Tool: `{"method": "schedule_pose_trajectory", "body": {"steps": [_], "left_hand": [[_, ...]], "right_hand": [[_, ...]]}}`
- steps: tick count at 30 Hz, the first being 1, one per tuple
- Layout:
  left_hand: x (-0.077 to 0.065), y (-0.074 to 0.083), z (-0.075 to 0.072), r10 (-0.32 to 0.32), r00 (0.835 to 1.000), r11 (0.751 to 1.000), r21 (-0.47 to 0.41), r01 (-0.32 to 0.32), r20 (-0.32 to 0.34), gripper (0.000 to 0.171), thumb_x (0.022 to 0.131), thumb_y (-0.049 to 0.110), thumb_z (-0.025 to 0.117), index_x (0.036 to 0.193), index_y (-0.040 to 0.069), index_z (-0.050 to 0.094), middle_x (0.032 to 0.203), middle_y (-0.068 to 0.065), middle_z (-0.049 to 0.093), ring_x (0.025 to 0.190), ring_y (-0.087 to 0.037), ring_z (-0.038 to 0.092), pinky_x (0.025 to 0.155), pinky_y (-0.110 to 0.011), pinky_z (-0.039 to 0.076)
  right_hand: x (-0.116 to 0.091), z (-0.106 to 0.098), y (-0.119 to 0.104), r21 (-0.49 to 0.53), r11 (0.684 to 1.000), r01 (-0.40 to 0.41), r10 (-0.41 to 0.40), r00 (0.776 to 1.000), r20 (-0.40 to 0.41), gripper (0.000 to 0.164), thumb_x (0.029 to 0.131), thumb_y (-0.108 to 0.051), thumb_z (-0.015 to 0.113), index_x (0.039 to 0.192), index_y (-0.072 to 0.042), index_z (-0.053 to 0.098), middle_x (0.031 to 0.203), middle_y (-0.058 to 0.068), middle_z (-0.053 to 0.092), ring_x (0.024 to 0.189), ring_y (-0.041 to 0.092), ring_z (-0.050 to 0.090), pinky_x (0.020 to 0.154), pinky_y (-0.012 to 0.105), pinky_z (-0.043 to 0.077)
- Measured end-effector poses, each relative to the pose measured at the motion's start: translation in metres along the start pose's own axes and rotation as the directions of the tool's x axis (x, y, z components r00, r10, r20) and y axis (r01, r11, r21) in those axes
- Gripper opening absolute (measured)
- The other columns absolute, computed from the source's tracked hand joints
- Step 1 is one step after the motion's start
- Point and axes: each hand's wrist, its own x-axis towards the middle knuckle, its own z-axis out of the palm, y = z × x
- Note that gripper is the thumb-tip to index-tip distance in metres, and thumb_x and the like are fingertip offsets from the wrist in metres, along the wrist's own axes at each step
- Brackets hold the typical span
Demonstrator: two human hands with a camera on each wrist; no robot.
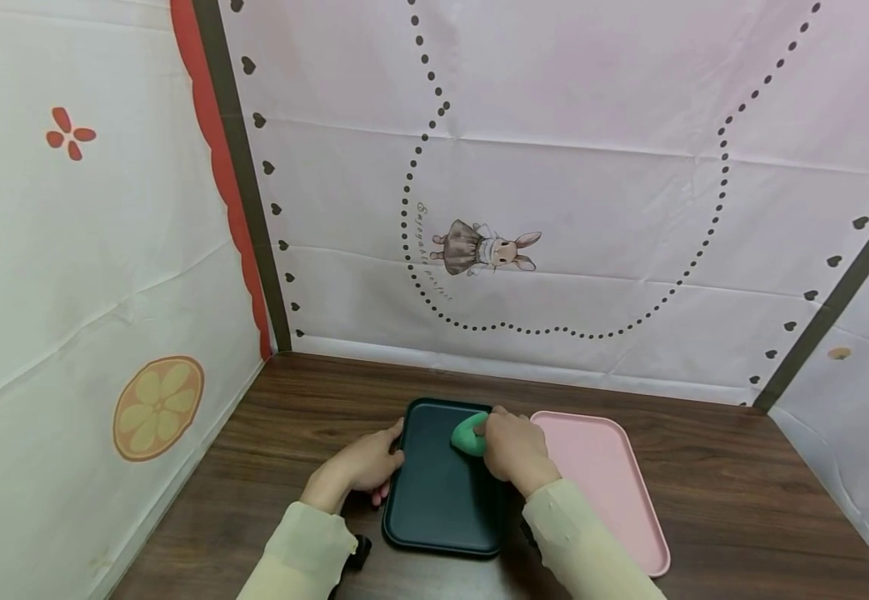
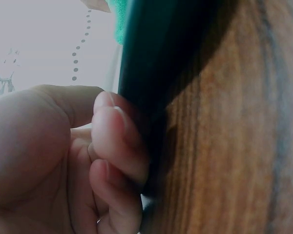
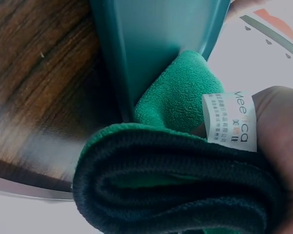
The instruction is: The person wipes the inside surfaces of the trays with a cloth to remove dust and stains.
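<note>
Right hand (image 1: 515, 450) grips folded green cloth (image 1: 469, 435) (fuzzy, dark thick edging, white label (image 3: 229, 121)) on smooth, round-cornered dark tray (image 1: 441, 500); left hand (image 1: 359, 467) pinches dark tray's side. Pink tray (image 1: 601, 475) just beside, wood-grain desk (image 1: 726, 500) underneath.

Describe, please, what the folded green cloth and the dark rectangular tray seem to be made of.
Folded green cloth: probably microfibre or terry, matt and fuzzy, given its fine nap. Dark rectangular tray: perhaps plastic or coated metal, smooth and satiny; its soft sheen leaves that open.
</note>
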Motion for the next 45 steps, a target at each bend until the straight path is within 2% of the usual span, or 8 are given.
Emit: {"method": "schedule_pose_trajectory", "body": {"steps": [6, 24, 29, 36, 45], "left_hand": [[0.001, -0.001, 0.0, 0.003, 1.0, 1.0, -0.003, -0.003, 0.002, 0.065, 0.109, 0.018, 0.047, 0.167, 0.011, 0.018, 0.058, -0.01, 0.063, 0.043, -0.021, 0.059, 0.05, -0.038, 0.055], [0.001, 0.0, -0.001, -0.007, 1.0, 1.0, 0.0, 0.007, 0.001, 0.065, 0.109, 0.018, 0.047, 0.167, 0.012, 0.017, 0.058, -0.01, 0.063, 0.043, -0.02, 0.059, 0.051, -0.037, 0.056], [0.0, 0.0, -0.001, -0.005, 1.0, 1.0, 0.006, 0.005, -0.002, 0.065, 0.109, 0.018, 0.047, 0.167, 0.011, 0.018, 0.058, -0.01, 0.063, 0.043, -0.019, 0.059, 0.05, -0.037, 0.055], [0.0, 0.001, -0.001, -0.008, 1.0, 1.0, 0.013, 0.008, -0.001, 0.065, 0.109, 0.018, 0.047, 0.167, 0.011, 0.018, 0.057, -0.01, 0.063, 0.043, -0.019, 0.059, 0.05, -0.036, 0.055], [0.002, 0.001, 0.0, -0.013, 1.0, 1.0, 0.01, 0.013, -0.002, 0.065, 0.109, 0.018, 0.047, 0.167, 0.011, 0.018, 0.057, -0.01, 0.063, 0.042, -0.019, 0.058, 0.049, -0.036, 0.055]], "right_hand": [[0.004, 0.0, 0.001, 0.007, 1.0, 0.0, 0.0, 1.0, -0.003, 0.039, 0.092, -0.007, 0.072, 0.127, -0.024, 0.077, 0.128, 0.005, 0.067, 0.11, 0.038, 0.066, 0.081, 0.051, 0.058], [0.012, -0.002, 0.0, -0.025, 0.999, 0.027, -0.027, 1.0, -0.003, 0.039, 0.092, -0.007, 0.071, 0.126, -0.025, 0.077, 0.127, 0.004, 0.067, 0.113, 0.036, 0.065, 0.088, 0.051, 0.058], [0.013, 0.0, -0.001, -0.034, 0.999, 0.042, -0.042, 0.999, -0.017, 0.037, 0.092, -0.008, 0.071, 0.125, -0.025, 0.078, 0.128, 0.005, 0.068, 0.111, 0.036, 0.065, 0.086, 0.051, 0.059], [0.016, 0.003, -0.004, -0.067, 0.996, 0.054, -0.057, 0.998, -0.036, 0.032, 0.092, -0.01, 0.072, 0.119, -0.026, 0.08, 0.129, 0.004, 0.068, 0.102, 0.034, 0.064, 0.077, 0.047, 0.058], [0.018, 0.004, -0.006, -0.079, 0.995, 0.056, -0.06, 0.997, -0.045, 0.02, 0.091, -0.01, 0.074, 0.103, -0.024, 0.081, 0.121, 0.005, 0.068, 0.092, 0.031, 0.061, 0.071, 0.045, 0.056]]}}
